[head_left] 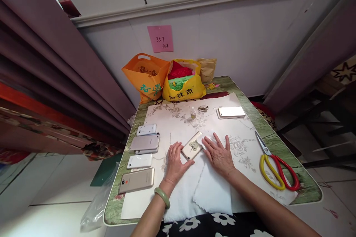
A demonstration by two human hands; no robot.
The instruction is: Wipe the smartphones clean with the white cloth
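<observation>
A gold phone (191, 146) with a ring holder on its back lies face down on a white cloth (213, 192) in the middle of the table. My left hand (175, 160) rests at the phone's left edge, fingers extended and touching its side. My right hand (218, 152) lies flat on the cloth just right of the phone, fingers stretched out, fingertips near the phone's upper right corner. A green bangle (162, 195) circles my left wrist.
Several phones (144, 143) lie in a column along the left side of the table (271, 139). Another phone (230, 112) sits far right, near a small bottle (193, 112). Scissors (275, 166) with yellow and red handles lie at right. Orange (146, 76) and yellow (183, 81) bags stand at the back.
</observation>
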